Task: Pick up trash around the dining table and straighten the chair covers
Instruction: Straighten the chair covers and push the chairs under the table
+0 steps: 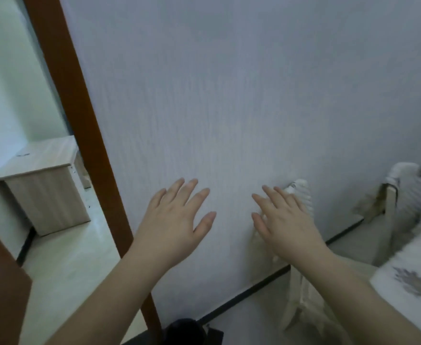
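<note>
A: Well, both hands hold nothing. The left hand is spread flat in the air in front of the wall, and the right hand is also spread, with straight fingers, just before the nearest chair cover.

B: How do you think the cover will handle?

A: I judge it is light, soft cloth (it looks wrinkled and hangs loose along the chair). It will not break, but it can slide on the frame. I would take it at the top edge of the backrest, one hand on each corner, and pull it down evenly.

B: And the room around?

A: The chair stands close to the wall, so behind it there is little space. A second covered chair is further right, beside the table with its white cloth. To the left are the brown door frame and a wooden cabinet, well apart. I see no trash on the floor here.
</note>
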### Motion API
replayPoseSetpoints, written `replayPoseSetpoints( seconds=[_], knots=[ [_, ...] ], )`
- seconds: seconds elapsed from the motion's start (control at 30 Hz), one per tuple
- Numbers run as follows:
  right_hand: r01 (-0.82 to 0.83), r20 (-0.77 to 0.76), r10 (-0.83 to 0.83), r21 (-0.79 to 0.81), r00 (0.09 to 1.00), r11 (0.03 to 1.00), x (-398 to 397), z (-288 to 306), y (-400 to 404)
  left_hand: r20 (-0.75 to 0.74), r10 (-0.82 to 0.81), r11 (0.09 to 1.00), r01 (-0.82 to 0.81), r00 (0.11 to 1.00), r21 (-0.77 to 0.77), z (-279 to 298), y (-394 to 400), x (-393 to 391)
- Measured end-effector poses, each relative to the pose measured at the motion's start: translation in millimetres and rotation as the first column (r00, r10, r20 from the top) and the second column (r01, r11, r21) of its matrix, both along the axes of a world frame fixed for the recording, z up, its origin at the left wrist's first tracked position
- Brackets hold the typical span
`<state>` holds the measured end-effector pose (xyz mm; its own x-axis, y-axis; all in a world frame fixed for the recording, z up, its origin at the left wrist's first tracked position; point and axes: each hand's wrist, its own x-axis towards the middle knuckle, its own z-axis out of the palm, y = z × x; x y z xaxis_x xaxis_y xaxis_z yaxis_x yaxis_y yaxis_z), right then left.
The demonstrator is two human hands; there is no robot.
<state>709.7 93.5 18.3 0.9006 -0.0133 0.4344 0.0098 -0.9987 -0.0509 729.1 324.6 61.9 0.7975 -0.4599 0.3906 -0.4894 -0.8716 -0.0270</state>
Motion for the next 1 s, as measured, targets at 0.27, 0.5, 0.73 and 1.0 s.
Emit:
replayPoseSetpoints(
  seconds=[0.27, 0.5, 0.73, 1.0],
  knots=[
    [0.333, -0.023, -0.333, 0.038, 0.943, 0.942, 37.0, -20.8, -77.5, -0.049, -0.292, 0.955, 0.293, 0.955, 0.037, -23.8, -95.9, 124.7],
    [0.473, -0.086, -0.469, 0.033, 0.879, 0.881, 83.3, -42.0, -172.7, -0.060, -0.419, 0.906, 0.422, 0.906, 0.045, -54.3, -220.7, 217.3],
    [0.481, -0.138, -0.465, 0.129, 0.875, 0.867, 172.5, -69.1, -247.2, -0.092, -0.453, 0.886, 0.460, 0.887, 0.065, -75.7, -327.3, 296.2],
    [0.456, -0.204, -0.415, 0.239, 0.887, 0.857, 246.9, -110.0, -282.9, -0.071, -0.504, 0.862, 0.506, 0.861, 0.016, -127.1, -394.3, 373.1]
  ],
)
